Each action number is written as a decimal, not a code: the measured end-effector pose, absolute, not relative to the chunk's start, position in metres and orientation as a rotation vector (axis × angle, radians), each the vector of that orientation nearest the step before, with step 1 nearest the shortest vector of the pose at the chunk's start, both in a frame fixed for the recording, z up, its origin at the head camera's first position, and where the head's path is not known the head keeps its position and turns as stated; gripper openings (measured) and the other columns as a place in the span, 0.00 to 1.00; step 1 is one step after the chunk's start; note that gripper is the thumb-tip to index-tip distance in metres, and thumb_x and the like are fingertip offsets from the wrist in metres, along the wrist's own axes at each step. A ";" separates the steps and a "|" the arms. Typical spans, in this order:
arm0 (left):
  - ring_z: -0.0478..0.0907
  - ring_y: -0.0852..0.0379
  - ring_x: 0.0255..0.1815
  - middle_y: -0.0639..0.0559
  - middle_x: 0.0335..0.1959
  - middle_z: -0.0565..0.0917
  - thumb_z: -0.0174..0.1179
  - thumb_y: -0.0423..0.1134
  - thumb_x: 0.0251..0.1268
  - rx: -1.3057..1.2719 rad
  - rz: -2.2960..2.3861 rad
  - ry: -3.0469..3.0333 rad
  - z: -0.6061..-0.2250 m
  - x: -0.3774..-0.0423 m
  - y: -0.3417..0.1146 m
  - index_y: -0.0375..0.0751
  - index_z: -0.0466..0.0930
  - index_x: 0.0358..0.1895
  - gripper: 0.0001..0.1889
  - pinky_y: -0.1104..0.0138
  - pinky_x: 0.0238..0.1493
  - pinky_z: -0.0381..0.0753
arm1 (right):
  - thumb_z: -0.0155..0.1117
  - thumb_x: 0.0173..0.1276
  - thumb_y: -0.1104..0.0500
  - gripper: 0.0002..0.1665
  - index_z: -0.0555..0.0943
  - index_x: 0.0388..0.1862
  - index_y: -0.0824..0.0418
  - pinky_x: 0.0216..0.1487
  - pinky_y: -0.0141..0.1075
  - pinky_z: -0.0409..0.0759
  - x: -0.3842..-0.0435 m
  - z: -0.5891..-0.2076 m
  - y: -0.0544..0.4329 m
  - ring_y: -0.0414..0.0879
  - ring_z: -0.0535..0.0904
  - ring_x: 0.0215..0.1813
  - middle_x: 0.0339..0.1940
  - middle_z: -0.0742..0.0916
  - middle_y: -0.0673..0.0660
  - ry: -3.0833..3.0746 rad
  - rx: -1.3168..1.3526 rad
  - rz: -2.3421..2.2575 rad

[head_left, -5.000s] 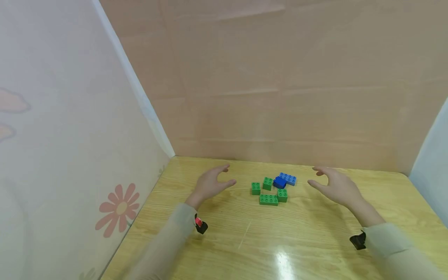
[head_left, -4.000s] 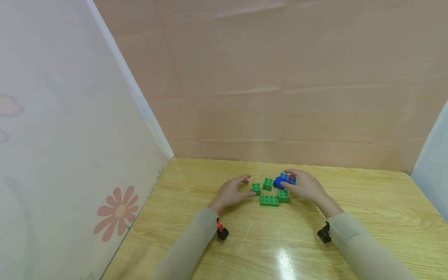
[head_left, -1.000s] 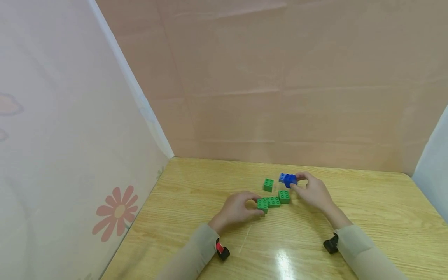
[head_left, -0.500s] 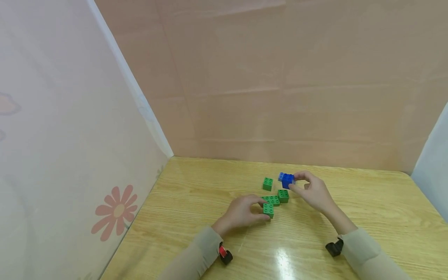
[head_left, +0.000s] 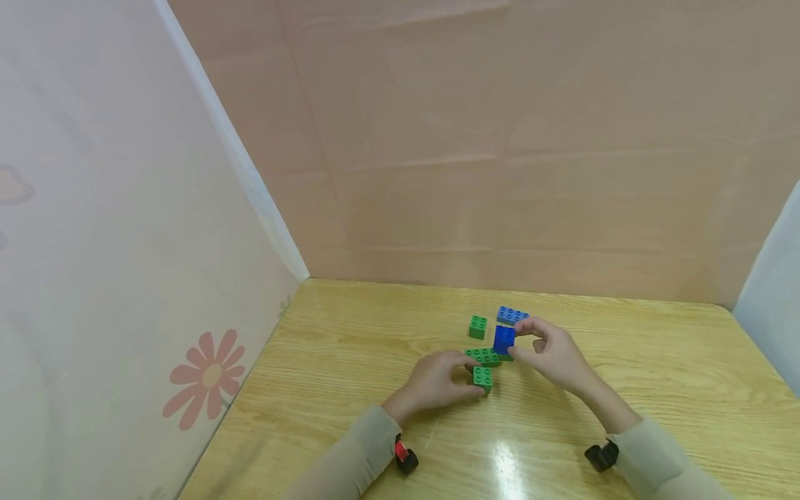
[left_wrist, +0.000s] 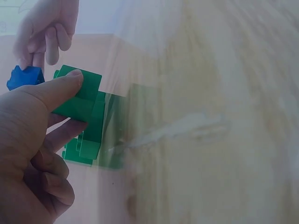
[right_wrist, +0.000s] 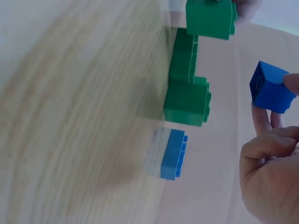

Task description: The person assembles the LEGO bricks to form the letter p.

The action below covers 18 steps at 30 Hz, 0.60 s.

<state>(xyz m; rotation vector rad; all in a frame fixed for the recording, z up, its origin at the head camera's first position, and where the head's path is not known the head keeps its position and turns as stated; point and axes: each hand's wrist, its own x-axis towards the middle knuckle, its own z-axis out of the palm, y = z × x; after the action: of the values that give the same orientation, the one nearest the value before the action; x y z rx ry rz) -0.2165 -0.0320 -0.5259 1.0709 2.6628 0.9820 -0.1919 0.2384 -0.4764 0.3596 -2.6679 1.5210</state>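
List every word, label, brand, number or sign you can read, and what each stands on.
None: nothing is legible in any view.
Dark blue blocky plastic brick, light blue rectangular plastic brick, green studded plastic bricks: any stud marks too small to read.
White wall covering: a printed pink flower, not text.

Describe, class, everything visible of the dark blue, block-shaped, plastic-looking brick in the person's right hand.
The dark blue, block-shaped, plastic-looking brick has smooth sides, studs on top and a round ring in its underside. The person's right hand pinches it between thumb and fingers, studs up, slightly tilted, clear of the yellowish wood-grain table; nothing else appears to touch it.
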 end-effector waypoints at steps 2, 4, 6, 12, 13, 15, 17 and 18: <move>0.79 0.71 0.54 0.75 0.48 0.83 0.70 0.62 0.64 1.070 0.975 2.668 -0.527 -0.217 -0.031 0.59 0.86 0.59 0.23 0.66 0.55 0.78 | 0.75 0.69 0.56 0.20 0.79 0.54 0.61 0.35 0.35 0.74 -0.189 -0.477 0.237 0.37 0.60 0.18 0.53 0.85 0.60 -2.670 0.394 1.546; 0.79 0.71 0.53 0.75 0.47 0.83 0.71 0.61 0.64 1.072 0.974 2.672 -0.529 -0.218 -0.031 0.59 0.86 0.58 0.23 0.66 0.55 0.78 | 0.76 0.68 0.57 0.20 0.79 0.54 0.60 0.33 0.34 0.73 -0.187 -0.479 0.235 0.36 0.60 0.19 0.54 0.85 0.61 -2.667 0.423 1.577; 0.79 0.71 0.53 0.75 0.47 0.83 0.71 0.61 0.64 1.078 0.978 2.675 -0.529 -0.218 -0.031 0.59 0.87 0.58 0.22 0.66 0.55 0.78 | 0.77 0.67 0.58 0.21 0.79 0.54 0.60 0.28 0.35 0.69 -0.185 -0.480 0.233 0.36 0.59 0.19 0.54 0.85 0.62 -2.660 0.447 1.615; 0.78 0.72 0.53 0.75 0.46 0.83 0.72 0.60 0.63 1.094 0.991 2.672 -0.532 -0.218 -0.029 0.61 0.87 0.55 0.20 0.66 0.56 0.78 | 0.78 0.64 0.61 0.21 0.80 0.52 0.59 0.21 0.33 0.67 -0.180 -0.483 0.227 0.35 0.59 0.18 0.53 0.85 0.62 -2.642 0.556 1.649; 0.78 0.72 0.52 0.76 0.46 0.83 0.72 0.60 0.63 1.094 0.991 2.671 -0.532 -0.218 -0.029 0.61 0.87 0.55 0.20 0.66 0.56 0.77 | 0.78 0.63 0.62 0.20 0.81 0.52 0.59 0.20 0.33 0.67 -0.180 -0.484 0.226 0.35 0.59 0.18 0.52 0.85 0.62 -2.641 0.576 1.643; 0.79 0.72 0.52 0.75 0.46 0.83 0.72 0.60 0.63 1.090 0.996 2.667 -0.532 -0.217 -0.028 0.61 0.87 0.56 0.21 0.67 0.55 0.78 | 0.78 0.63 0.62 0.20 0.81 0.52 0.57 0.20 0.33 0.67 -0.179 -0.486 0.225 0.34 0.59 0.18 0.52 0.85 0.62 -2.643 0.603 1.641; 0.79 0.72 0.52 0.75 0.46 0.84 0.73 0.59 0.63 1.089 0.999 2.663 -0.532 -0.216 -0.028 0.60 0.87 0.57 0.21 0.68 0.54 0.77 | 0.78 0.64 0.61 0.20 0.81 0.51 0.55 0.19 0.33 0.67 -0.179 -0.488 0.225 0.34 0.59 0.17 0.52 0.85 0.61 -2.650 0.608 1.643; 0.79 0.73 0.52 0.75 0.46 0.84 0.72 0.59 0.63 1.089 0.998 2.661 -0.531 -0.216 -0.027 0.60 0.87 0.57 0.21 0.68 0.54 0.77 | 0.78 0.64 0.61 0.20 0.81 0.52 0.55 0.18 0.33 0.66 -0.179 -0.488 0.224 0.33 0.59 0.17 0.53 0.85 0.61 -2.655 0.612 1.643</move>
<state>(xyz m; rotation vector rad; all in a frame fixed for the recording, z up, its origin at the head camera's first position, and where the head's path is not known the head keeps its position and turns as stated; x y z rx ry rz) -0.2159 -0.0273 -0.5313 1.0887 2.6612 0.9976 -0.1786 0.2244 -0.4884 0.6123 -2.6547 1.6429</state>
